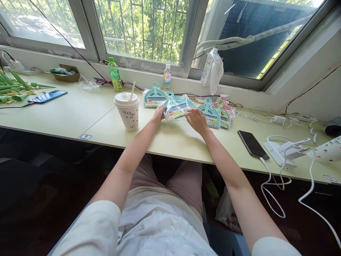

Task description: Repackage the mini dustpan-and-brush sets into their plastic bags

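A clear-wrapped teal dustpan and brush set (178,106) is held just above the table, tilted, between my two hands. My left hand (160,113) grips its left edge, thumb over the wrapping. At its lower right edge, my right hand (196,120) has its fingers curled against the plastic. Behind and to the left lies another teal set (155,96). To the right, a teal set (211,113) overlaps a green set (225,114), with a pink one (230,108) partly hidden behind them.
A lidded paper cup with straw (128,112) stands left of my left forearm. Farther back are a green bottle (115,75) and a clear bottle (167,77). A phone (253,144), power strip (282,153) and white cables lie right; another phone (50,96) lies left.
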{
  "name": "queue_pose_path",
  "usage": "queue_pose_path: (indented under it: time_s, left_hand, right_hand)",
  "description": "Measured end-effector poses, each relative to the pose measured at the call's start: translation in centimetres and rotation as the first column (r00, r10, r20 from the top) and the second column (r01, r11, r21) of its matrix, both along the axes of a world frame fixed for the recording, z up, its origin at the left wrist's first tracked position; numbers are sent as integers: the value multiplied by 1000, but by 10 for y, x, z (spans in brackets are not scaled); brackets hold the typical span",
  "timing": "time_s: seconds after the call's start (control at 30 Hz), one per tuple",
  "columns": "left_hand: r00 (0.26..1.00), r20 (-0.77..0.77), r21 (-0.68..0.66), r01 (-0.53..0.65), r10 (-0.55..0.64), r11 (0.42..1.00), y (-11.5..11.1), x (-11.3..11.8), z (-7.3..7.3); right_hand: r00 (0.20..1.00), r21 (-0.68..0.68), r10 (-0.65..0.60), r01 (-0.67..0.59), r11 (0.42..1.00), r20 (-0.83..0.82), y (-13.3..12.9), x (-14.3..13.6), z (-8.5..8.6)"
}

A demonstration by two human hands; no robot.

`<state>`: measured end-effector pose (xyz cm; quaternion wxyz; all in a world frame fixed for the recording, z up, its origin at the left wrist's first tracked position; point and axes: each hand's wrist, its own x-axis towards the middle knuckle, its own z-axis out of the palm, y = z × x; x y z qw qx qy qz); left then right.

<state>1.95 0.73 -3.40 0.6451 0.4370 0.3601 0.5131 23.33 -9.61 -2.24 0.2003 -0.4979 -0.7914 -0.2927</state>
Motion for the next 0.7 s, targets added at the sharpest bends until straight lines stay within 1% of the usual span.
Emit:
queue_pose_path:
  time_s: [0.13, 0.3, 0.4, 0.47, 0.5, 0.53, 0.57, 0.63, 0.7]
  left_hand:
    - [995, 46, -28, -81, 83, 996, 5, -4, 0]
    - [995, 65, 11, -77, 76, 997, 5, -4, -1]
    - [998, 36, 36, -50, 49, 998, 3, -3, -2]
    - [999, 30, 43, -32, 31, 999, 2, -2, -3]
    - [999, 34, 43, -23, 22, 999, 1, -2, -3]
    - [999, 40, 44, -16, 14, 999, 1, -2, -3]
    - [999, 48, 45, -11, 8, 999, 0, -2, -3]
    - [998, 63, 50, 2, -5, 999, -2, -2, -2]
    - [997, 61, 62, 33, -36, 998, -4, -1, 0]
  right_hand:
    - [1000, -12, -14, 14, 1000, -13, 1, 0, 2]
    - [999, -54, 5, -7, 999, -41, 0, -4, 0]
    - [988, -98, -50, 36, 995, -149, 4, -5, -4]
    - [950, -136, -98, 59, 989, -296, 9, -3, -8]
    - [913, -165, -112, 49, 985, -392, 12, -2, -11]
    - [859, -198, -118, 20, 980, -498, 15, 0, -13]
    - [785, -228, -119, -30, 973, -608, 19, 2, -15]
    - [591, -256, -114, -163, 953, -798, 26, 7, -20]
    - [399, -237, -116, -268, 934, -910, 31, 11, -23]
